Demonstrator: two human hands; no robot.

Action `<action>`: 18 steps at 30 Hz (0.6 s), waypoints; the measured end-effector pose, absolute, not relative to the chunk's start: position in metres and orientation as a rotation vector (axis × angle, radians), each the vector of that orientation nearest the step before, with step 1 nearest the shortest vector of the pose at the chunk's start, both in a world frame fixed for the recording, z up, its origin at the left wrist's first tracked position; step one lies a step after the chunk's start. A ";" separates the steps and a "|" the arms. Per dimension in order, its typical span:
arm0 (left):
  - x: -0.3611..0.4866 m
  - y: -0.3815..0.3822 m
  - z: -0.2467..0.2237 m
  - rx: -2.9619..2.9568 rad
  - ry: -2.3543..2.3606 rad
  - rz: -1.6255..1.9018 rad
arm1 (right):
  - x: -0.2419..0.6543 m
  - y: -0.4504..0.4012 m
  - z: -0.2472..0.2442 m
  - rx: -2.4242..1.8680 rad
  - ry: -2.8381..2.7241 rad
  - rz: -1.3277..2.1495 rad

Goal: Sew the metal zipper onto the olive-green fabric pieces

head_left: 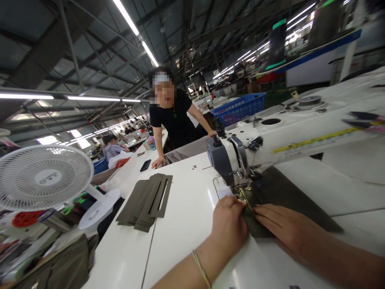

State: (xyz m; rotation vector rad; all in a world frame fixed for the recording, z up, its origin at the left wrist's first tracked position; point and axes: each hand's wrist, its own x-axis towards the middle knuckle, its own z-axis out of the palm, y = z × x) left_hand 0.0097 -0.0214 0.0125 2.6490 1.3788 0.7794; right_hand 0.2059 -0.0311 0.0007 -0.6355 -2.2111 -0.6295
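A sewing machine stands on the white table, its needle area just beyond my hands. Under its head lies a dark olive fabric piece, with a gold-coloured metallic strip running along it by the presser foot. My left hand is closed at the near left edge of the fabric, fingertips curled beside the strip; the thumb side is partly hidden. Right of the strip, my right hand lies flat on the fabric, fingers stretched out and together.
Overlapping olive fabric pieces lie left on the table. A white fan stands further left. Opposite, a person leans on the table by a phone. A blue crate is behind the machine; a yellow tape measure and scissors are right.
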 end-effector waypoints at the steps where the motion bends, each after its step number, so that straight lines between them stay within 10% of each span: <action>1: 0.008 -0.024 0.011 2.648 1.353 0.813 | 0.203 -0.027 -0.002 -0.598 -2.203 -0.649; 18: 0.003 -0.018 0.010 3.042 1.067 0.934 | 0.195 -0.015 0.002 -0.583 -2.141 -0.473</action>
